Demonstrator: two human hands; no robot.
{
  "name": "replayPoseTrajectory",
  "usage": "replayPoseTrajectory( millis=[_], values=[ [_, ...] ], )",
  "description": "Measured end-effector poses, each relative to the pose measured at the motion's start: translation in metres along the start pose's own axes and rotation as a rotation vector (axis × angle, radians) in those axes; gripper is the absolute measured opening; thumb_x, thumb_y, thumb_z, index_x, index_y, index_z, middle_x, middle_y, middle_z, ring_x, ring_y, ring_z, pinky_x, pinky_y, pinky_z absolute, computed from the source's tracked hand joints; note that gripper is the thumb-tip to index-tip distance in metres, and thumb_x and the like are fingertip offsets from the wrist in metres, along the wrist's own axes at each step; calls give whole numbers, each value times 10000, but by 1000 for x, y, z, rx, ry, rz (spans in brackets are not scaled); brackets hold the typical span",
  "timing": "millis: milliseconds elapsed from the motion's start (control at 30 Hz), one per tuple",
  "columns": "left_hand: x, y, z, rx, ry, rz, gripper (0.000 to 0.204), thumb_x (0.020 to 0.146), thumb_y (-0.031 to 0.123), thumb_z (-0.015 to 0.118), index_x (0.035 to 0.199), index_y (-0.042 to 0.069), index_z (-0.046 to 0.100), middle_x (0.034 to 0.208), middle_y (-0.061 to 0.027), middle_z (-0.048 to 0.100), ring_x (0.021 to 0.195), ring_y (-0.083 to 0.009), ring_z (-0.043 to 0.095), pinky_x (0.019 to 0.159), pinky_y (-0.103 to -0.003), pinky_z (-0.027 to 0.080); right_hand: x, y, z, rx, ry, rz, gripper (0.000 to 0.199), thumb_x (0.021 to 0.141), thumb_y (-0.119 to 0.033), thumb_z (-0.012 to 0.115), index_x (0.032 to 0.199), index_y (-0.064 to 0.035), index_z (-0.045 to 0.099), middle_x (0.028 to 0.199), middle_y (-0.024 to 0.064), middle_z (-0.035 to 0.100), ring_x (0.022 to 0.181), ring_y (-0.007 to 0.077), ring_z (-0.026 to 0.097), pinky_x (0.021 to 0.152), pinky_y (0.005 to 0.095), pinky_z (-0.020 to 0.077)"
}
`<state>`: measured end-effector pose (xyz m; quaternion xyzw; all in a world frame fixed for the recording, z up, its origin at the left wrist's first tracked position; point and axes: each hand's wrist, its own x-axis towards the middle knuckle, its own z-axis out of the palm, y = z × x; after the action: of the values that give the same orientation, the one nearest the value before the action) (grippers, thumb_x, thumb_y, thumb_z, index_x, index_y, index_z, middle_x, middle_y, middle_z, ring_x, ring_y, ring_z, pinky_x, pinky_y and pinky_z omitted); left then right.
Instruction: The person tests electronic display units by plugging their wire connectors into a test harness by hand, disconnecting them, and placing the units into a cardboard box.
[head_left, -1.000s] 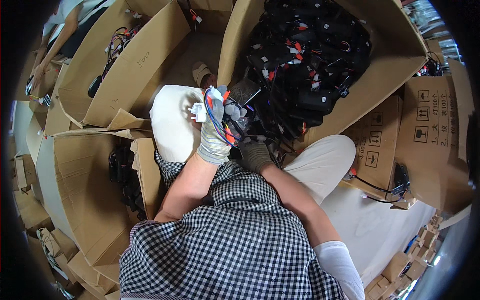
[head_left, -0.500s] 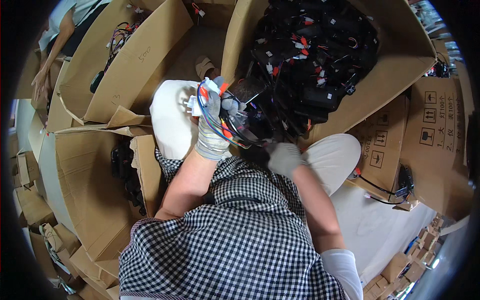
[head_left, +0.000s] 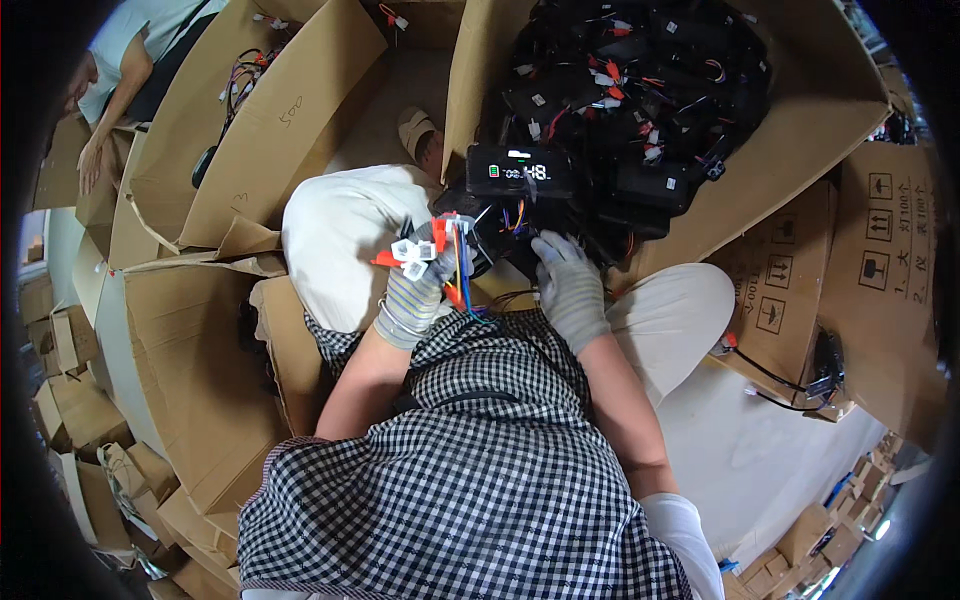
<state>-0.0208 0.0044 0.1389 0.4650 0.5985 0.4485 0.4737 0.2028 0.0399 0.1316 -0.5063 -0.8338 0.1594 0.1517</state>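
Fingers of the grey-striped, knit-gloved left hand curl round a bundle of white and red plastic connectors with thin multicoloured wires. Those of the right hand (gloved alike) lie slightly bent at dark parts between the hands; whether they pinch anything cannot be told. A lit black rectangular display unit sits just beyond both hands, near black units heaped in an open brown cardboard box.

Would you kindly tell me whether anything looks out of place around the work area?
One black wired unit sits apart, at the lower corner of the carton on the right, its cables sticking out, while similar-looking black units lie heaped in the large open box.
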Motion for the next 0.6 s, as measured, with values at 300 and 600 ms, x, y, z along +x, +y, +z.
replayPoseTrajectory(
  millis=[300,600],
  values=[
    [-6,3,14,-58,-178,163,312,801,164,606,1086,43,572,961,-60,610,835,-149,577,768,-264,461,-11,-77,-58,1574,-282,393,571,897,-401,509,1275,11,395,908,87,589,880,111,545,816,251,424],
    [14,-2,-15,-317,312,-90,249,816,291,627,917,80,541,641,17,490,573,-88,486,512,-243,399,-34,-26,-77,1707,-225,357,385,895,-333,495,1006,26,580,579,-68,394,478,17,341,454,163,265]
  ],
)
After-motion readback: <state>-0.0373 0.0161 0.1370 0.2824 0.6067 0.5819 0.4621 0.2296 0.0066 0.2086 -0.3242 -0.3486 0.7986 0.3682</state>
